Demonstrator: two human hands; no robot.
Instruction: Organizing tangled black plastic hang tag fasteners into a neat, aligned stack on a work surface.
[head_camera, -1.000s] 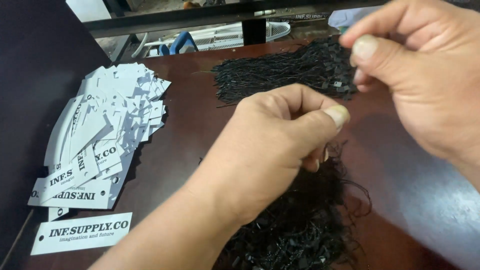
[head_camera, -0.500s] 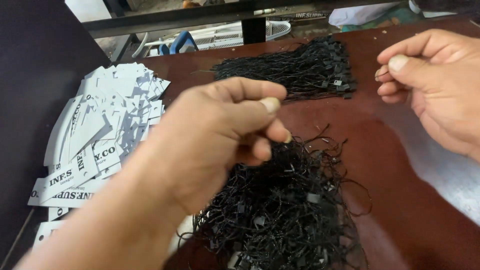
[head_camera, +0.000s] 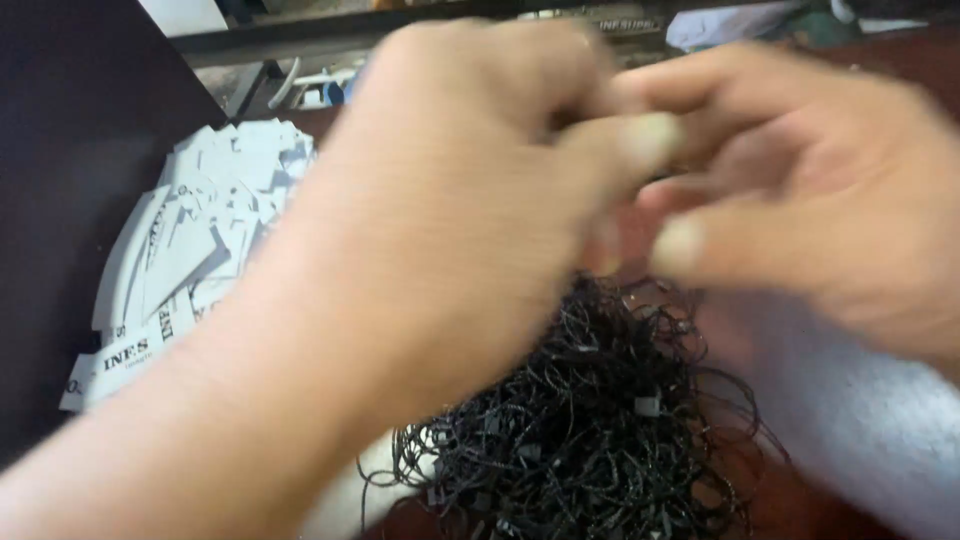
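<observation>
- Tangle of black cords (head_camera: 590, 440): lay loose on the worktop (head_camera: 860, 420), nearest, apparently unsorted.
- Left hand (head_camera: 450, 220), right hand (head_camera: 800, 210): met above it, fingertips pinched; blur hid any cord held.
- White card tags (head_camera: 190, 250): heaped far left, none visibly strung.

A dark reddish-brown table (head_camera: 800, 470) is seen. A tangled heap of black cords (head_camera: 590, 440) is laid directly on it. A fanned pile of white tags (head_camera: 190, 250) is spread at its left side.
</observation>
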